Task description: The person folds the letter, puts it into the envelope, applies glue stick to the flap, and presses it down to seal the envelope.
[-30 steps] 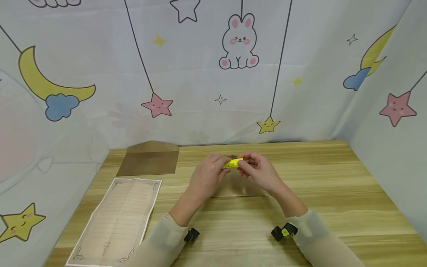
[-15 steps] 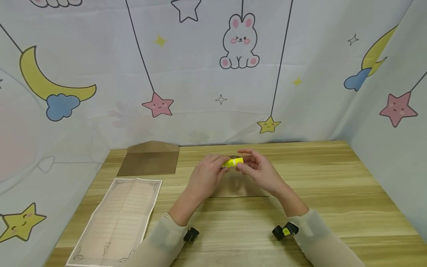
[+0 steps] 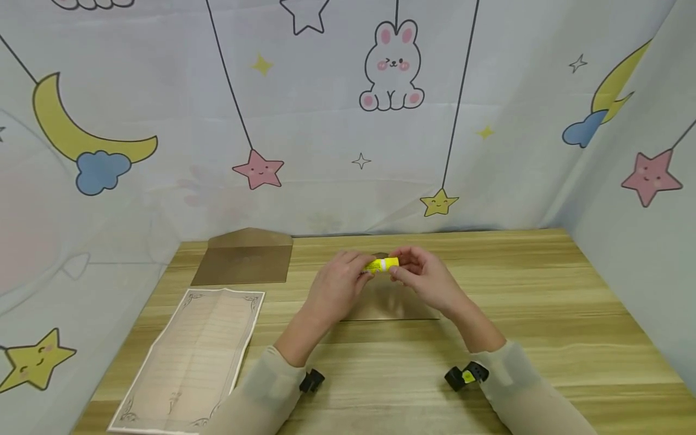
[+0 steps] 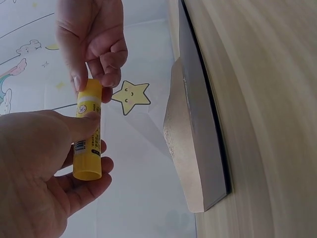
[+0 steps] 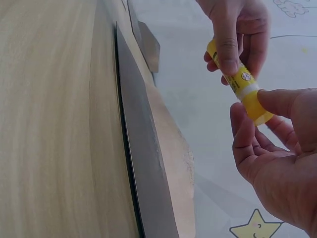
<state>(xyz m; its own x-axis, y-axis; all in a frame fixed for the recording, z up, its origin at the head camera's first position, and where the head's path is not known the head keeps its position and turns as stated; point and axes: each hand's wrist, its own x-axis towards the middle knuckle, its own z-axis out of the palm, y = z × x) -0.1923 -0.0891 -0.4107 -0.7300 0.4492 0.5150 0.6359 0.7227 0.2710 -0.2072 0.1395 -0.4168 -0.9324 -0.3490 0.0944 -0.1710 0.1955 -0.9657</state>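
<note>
Left of your left hand, nearer you: cream rectangular paper letter sheet, ruled, creased, ornate border, flat on the wood-grain table. Beyond the sheet, also left of that hand: flat brown paper envelope, flap open and pointing away from you; contents, if any, can't be told. Your left hand: thumb and fingers curled around the body of a yellow cylindrical plastic glue stick with a pale band, held clear of the table. Below that hand, extending right: second brown paper envelope, flap raised at its far side; inside hidden. Your right hand: partly closed, thumb and fingertips pinching the stick's right end.
</note>
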